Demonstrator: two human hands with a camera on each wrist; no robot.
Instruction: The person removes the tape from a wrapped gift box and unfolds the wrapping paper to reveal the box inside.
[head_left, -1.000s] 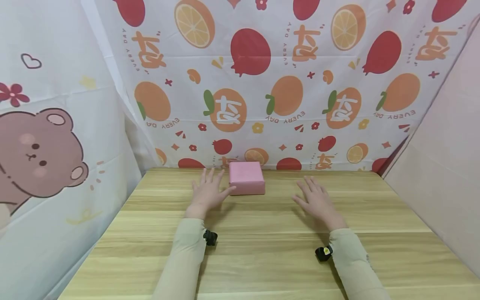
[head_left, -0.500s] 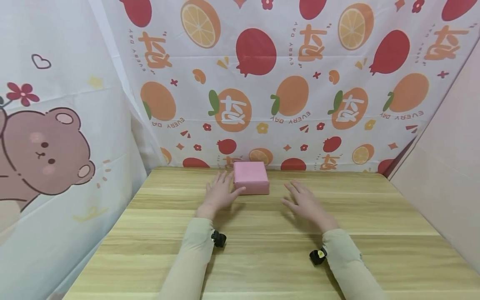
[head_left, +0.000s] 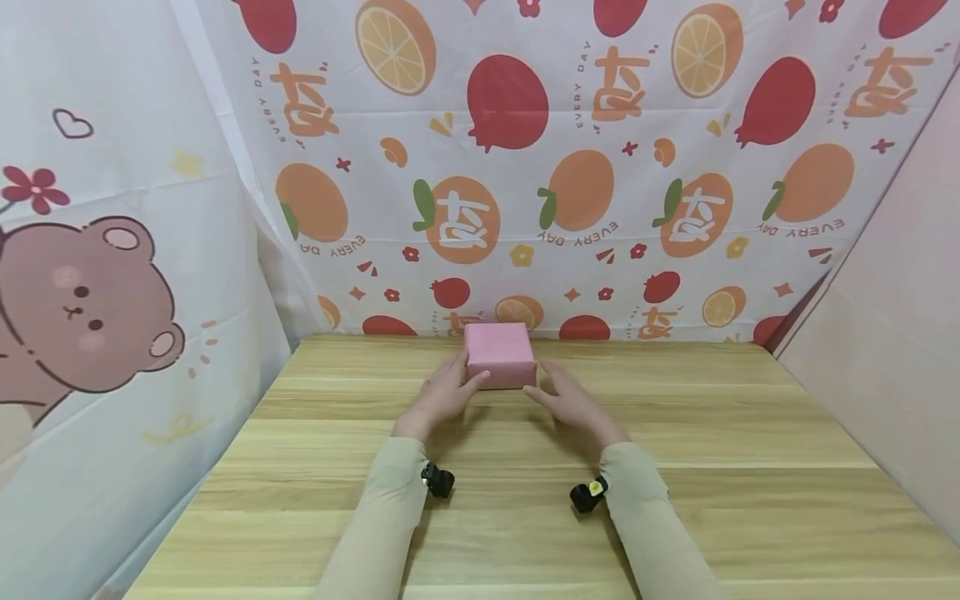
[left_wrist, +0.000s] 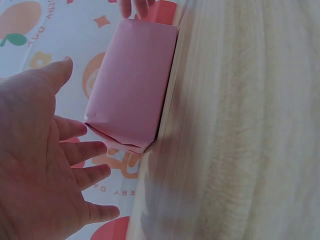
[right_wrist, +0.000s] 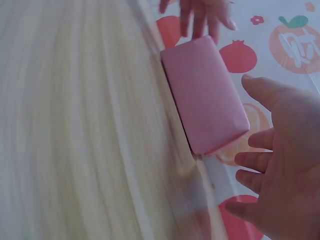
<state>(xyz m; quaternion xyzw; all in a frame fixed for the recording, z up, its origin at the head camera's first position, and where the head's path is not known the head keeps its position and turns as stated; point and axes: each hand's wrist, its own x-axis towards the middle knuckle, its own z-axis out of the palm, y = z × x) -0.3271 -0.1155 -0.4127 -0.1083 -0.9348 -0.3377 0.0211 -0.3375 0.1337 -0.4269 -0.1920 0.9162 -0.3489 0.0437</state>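
A pink box (head_left: 501, 357), wrapped in smooth paper with folded ends, lies at the back of the wooden table. My left hand (head_left: 442, 393) is at its left side, fingertips right at the edge and thumb near the front face. On the other side, my right hand (head_left: 570, 400) is close to the box's right end, its thumb near the front right corner. Spread, fairly straight fingers show in the left wrist view, where the left palm (left_wrist: 37, 165) faces the box (left_wrist: 132, 82). The right palm (right_wrist: 295, 165) likewise faces the box (right_wrist: 205, 95), fingers extended.
The wooden table (head_left: 510, 517) ends at a white cloth (head_left: 517, 200) printed with fruit, which hangs just behind the box. A bear-printed cloth (head_left: 135, 467) hangs at the left, a pale plain one (head_left: 900, 350) at the right. Black cameras sit on both wrists.
My right hand has moved left, from well apart to close by the box's right end. My left hand has moved in to the box's left side. The box stays in place.
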